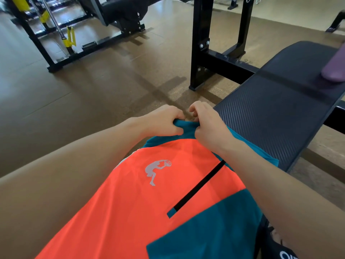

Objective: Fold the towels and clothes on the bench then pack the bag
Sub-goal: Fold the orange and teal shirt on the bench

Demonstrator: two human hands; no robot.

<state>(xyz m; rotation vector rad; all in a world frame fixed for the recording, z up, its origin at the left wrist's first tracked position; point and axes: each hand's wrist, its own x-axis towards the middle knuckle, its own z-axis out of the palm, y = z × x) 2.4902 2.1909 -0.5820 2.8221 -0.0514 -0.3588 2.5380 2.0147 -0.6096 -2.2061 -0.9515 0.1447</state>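
1. The shirt [149,202] hangs nearest you, partly over the bench [280,109]; thin orange and teal knit, likely light, limp and a little slick.
2. Your left hand [164,122] and right hand [207,126] pinch its teal top edge, knuckles close together. Spreading your hold toward the shoulders should flatten it.
3. Beyond, the bench pad looks ribbed and firm, with a purple item [334,70] on it.
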